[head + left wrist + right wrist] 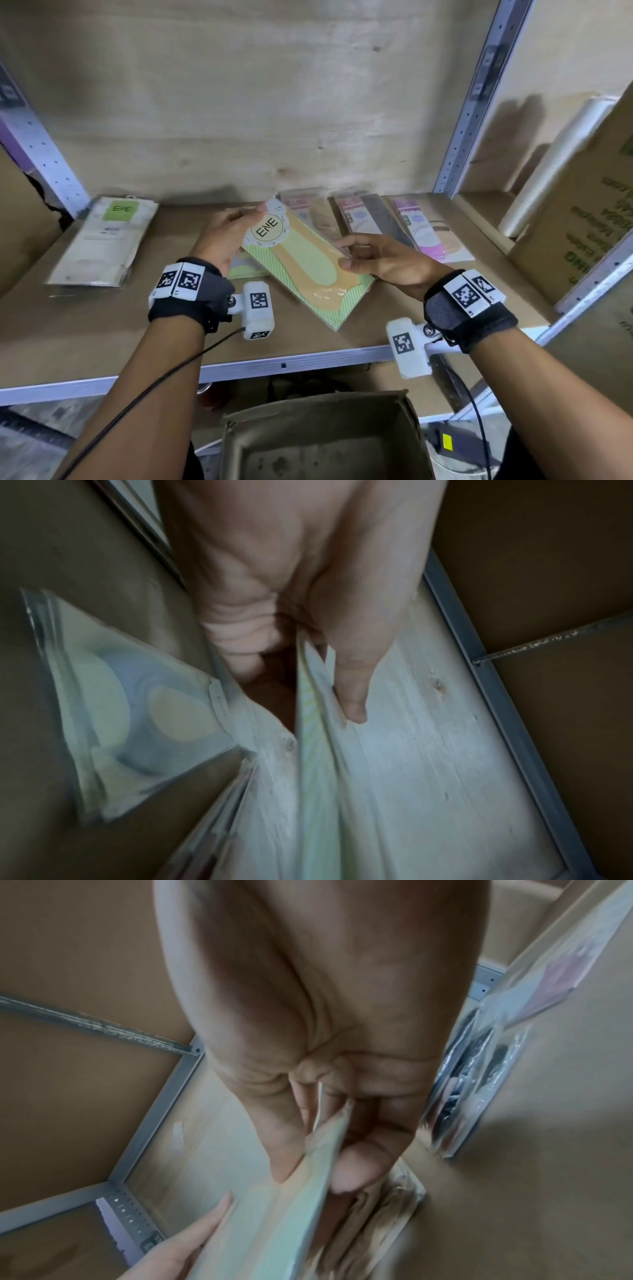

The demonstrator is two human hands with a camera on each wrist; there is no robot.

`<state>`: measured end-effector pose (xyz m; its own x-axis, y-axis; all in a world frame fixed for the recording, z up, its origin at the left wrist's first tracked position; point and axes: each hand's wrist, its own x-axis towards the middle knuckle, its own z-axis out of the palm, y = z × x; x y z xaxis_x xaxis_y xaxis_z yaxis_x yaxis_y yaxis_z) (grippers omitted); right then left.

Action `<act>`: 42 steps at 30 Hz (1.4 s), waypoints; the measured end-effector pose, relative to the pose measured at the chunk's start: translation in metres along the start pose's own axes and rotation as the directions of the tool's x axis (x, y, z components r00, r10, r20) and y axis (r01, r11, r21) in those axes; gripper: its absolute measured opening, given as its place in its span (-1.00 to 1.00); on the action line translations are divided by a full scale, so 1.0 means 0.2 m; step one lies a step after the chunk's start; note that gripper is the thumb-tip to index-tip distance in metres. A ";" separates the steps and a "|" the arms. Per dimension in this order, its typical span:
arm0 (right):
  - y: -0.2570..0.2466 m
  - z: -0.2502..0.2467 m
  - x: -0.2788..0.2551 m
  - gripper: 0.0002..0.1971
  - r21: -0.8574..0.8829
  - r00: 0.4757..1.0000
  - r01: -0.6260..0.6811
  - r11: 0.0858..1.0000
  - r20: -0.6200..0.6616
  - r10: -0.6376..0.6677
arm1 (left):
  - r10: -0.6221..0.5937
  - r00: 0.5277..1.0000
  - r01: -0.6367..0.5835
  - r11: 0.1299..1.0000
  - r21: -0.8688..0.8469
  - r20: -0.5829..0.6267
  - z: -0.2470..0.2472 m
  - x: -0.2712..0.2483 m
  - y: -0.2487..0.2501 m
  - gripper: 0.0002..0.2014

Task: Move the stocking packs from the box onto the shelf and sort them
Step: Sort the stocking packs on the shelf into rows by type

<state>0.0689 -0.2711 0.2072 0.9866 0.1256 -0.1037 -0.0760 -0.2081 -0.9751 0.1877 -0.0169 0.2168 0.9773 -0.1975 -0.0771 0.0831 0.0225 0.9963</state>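
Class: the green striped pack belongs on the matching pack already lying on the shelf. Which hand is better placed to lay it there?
Probably the left hand: it holds the green striped pack directly above the matching pack.

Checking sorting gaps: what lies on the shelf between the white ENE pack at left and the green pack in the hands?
Bare shelf board between white ENE pack and green pack, per head view.

"ENE" stood in a round white label on the green-striped pack [301, 263], and again on a green square on the white pack [102, 240] at the left. Green print on the cardboard carton [589, 240] was too skewed to read.
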 end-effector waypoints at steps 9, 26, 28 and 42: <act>0.02 0.01 -0.01 -0.79 -0.068 1.000 0.023 0.997 0.022 -0.021 | -0.137 0.983 0.146 0.987 -0.066 0.125 -0.03 -0.04 0.02 -0.54; -0.06 0.22 0.06 -0.87 -0.077 0.998 0.061 0.995 0.030 -0.059 | 0.118 0.985 -0.130 0.987 0.093 0.128 -0.27 -0.11 0.02 -0.74; -0.08 0.26 0.08 -0.87 -0.073 0.998 0.061 0.995 0.027 -0.059 | 0.106 0.988 -0.116 0.989 0.088 0.109 -0.31 -0.12 0.04 -0.64; -0.23 0.53 0.48 -0.89 0.244 0.979 -0.029 0.969 -0.190 0.077 | -0.094 0.990 0.080 0.987 0.141 0.101 -0.39 -0.12 0.06 -0.50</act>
<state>0.1515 -0.1475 0.2211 0.9872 -0.0774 -0.1398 -0.1377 0.0314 -0.9900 0.1799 0.0653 0.2267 0.9404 -0.2964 -0.1665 0.1326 -0.1313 0.9824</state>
